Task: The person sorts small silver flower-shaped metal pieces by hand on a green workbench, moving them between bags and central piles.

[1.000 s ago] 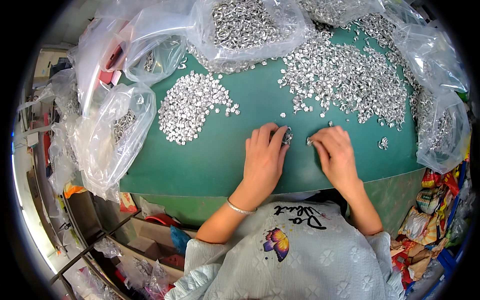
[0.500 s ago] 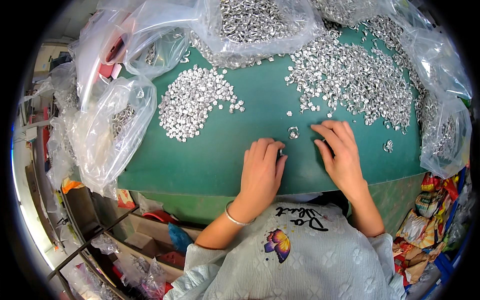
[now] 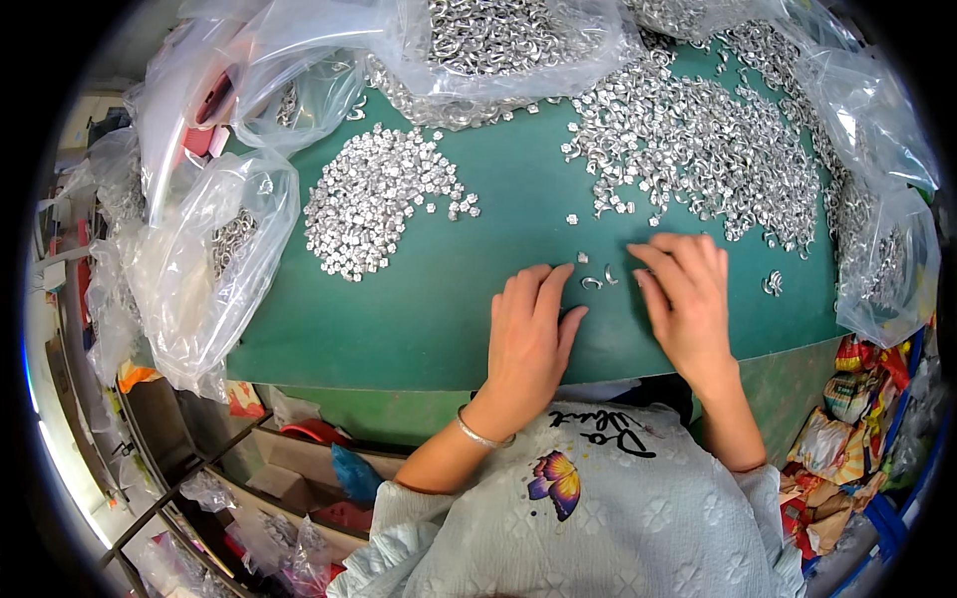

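Note:
My left hand (image 3: 530, 321) rests over the green table's near part, its fingers stretched and its thumb apart. Nothing shows in its grasp. To the right, my right hand (image 3: 686, 299) hovers with bent fingers, thumb and forefinger spread. Between the two hands lie a small flower-shaped silver metal piece (image 3: 583, 258) and loose curved metal pieces (image 3: 592, 283). Another flower-shaped piece (image 3: 571, 219) sits farther off. Beyond my right hand, a broad heap of mixed curved and flower-shaped silver pieces (image 3: 698, 149) spreads out. A heap of flower-shaped pieces (image 3: 374, 194) lies at the left.
Clear plastic bags of metal pieces line the table (image 3: 399, 339): a large bag (image 3: 498, 85) at the back, a crumpled bag (image 3: 214, 289) at left, another bag (image 3: 882, 269) at right. A small metal cluster (image 3: 773, 283) lies right of my right hand.
The metal cluster between my hands is now separate pieces lying apart. My left hand has moved slightly right and up, and the small piece seen at its fingers no longer shows there.

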Tool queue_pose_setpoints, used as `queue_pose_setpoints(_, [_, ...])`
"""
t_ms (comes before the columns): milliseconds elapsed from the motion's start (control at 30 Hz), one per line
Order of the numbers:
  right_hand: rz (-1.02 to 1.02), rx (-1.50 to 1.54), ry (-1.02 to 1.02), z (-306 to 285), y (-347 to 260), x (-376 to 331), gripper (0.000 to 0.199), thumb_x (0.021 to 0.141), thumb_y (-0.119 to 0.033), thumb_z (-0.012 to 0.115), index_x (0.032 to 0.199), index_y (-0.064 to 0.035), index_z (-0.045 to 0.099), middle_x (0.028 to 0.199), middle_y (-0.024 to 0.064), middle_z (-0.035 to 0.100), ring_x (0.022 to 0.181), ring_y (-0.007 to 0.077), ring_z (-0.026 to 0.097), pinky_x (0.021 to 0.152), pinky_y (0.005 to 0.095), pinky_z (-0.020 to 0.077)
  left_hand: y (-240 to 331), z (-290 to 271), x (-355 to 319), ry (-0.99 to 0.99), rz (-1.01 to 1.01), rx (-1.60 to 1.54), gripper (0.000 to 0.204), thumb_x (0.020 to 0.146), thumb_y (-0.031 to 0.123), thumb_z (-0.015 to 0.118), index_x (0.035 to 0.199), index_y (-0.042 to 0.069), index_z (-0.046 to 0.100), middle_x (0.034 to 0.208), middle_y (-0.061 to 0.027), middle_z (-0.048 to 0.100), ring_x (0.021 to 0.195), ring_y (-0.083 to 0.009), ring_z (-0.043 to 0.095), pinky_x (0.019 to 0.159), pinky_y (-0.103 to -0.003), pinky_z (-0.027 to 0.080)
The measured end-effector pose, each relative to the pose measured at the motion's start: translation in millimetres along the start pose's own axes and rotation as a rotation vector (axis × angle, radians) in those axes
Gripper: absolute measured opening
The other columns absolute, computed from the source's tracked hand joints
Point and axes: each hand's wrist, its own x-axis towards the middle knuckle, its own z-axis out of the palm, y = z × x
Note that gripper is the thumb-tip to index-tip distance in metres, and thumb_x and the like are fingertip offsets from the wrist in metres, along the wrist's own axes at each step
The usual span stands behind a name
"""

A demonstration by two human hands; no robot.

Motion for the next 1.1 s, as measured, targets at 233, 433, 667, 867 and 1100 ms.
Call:
queue_pose_setpoints(233, [-0.035,0.021,-0.042,2,3,-7,0.014,0.074,-0.009,0.074,0.086,-0.0064,0.065,0.092,0.0036,0.06,0.088,0.0235,0.054,0.08,0.037,0.0361,1,5,8,-0.066,0.075,0.034,0.033,0.078,0.001,0.072,0.11,0.004,0.063,0.104,-0.0113,0.053,0.088,-0.028,0.054,0.078,-0.038,0.044])
queue_pose_setpoints(433, [0.333,-0.337,0.134,-43,52,-59,0.011,0.08,-0.007,0.07,0.086,-0.0069,0.061,0.094,0.0073,0.061,0.09,0.0258,0.055,0.083,0.0387,0.0363,2,8,6,-0.035,0.093,-0.024,0.036,0.079,-0.003,0.068,0.114,0.001,0.061,0.105,-0.0147,0.052,0.091,-0.0303,0.055,0.078,-0.038,0.047])
queue_pose_setpoints(667, [0.288,-0.3,0.26,-28,32,-44,0.022,0.08,-0.007,0.068,0.101,-0.0044,0.061,0.102,0.012,0.059,0.098,0.029,0.054,0.085,0.0417,0.0389,20,28,7,-0.138,0.097,-0.205,0.042,0.08,-0.006,0.066,0.121,-0.003,0.055,0.111,-0.0177,0.05,0.099,-0.0331,0.054,0.084,-0.04,0.047])
queue_pose_setpoints(867, [0.121,0.168,-0.103,10,-6,-33,0.035,0.079,-0.001,0.067,0.113,0.002,0.06,0.109,0.014,0.053,0.099,0.0311,0.054,0.083,0.0393,0.0447,20,13,4,-0.079,0.09,-0.137,0.047,0.08,-0.01,0.062,0.125,-0.001,0.054,0.121,-0.0187,0.051,0.105,-0.0352,0.052,0.092,-0.041,0.045])
queue_pose_setpoints(1100, [0.101,0.44,-0.081,7,-3,-23,0.034,0.077,0.002,0.069,0.11,0.0012,0.062,0.107,0.0153,0.055,0.101,0.0337,0.055,0.086,0.0396,0.0473,-7,-7,29,-0.2,0.276,0.107,0.045,0.078,-0.012,0.054,0.121,-0.001,0.058,0.119,-0.016,0.052,0.101,-0.0335,0.052,0.09,-0.041,0.046])
